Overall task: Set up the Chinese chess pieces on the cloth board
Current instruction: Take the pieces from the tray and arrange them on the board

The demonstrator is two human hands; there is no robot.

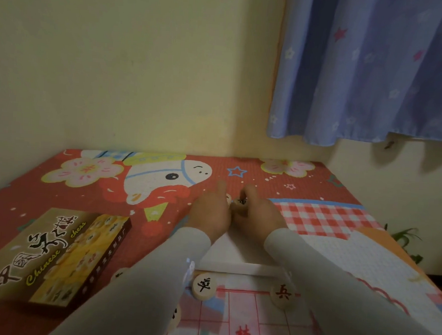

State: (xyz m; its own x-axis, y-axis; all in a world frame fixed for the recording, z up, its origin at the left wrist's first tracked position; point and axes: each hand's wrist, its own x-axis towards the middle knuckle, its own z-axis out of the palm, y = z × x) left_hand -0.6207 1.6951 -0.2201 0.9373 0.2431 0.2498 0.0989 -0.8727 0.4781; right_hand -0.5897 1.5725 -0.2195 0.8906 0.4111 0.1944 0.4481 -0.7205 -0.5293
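Chess pieces (239, 206) half hidden btw hands (234, 214).

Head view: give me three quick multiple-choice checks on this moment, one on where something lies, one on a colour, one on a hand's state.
1. Where does the chess box lie?
A. left of the person's arms
B. on the cloth board
C. against the curtain

2. What colour is the curtain?
A. green
B. blue with stars
C. plain white

3. What is the right hand doing?
A. lying flat and empty
B. gripping a stack of wooden pieces
C. lifting the box

Answers:
1 A, the box sits on the red mat at lower left, apart from the cloth board.
2 B, blue folds with small stars hang at upper right.
3 B, its fingers curl round the stacked pieces, a marked face on top, close beside the left hand.
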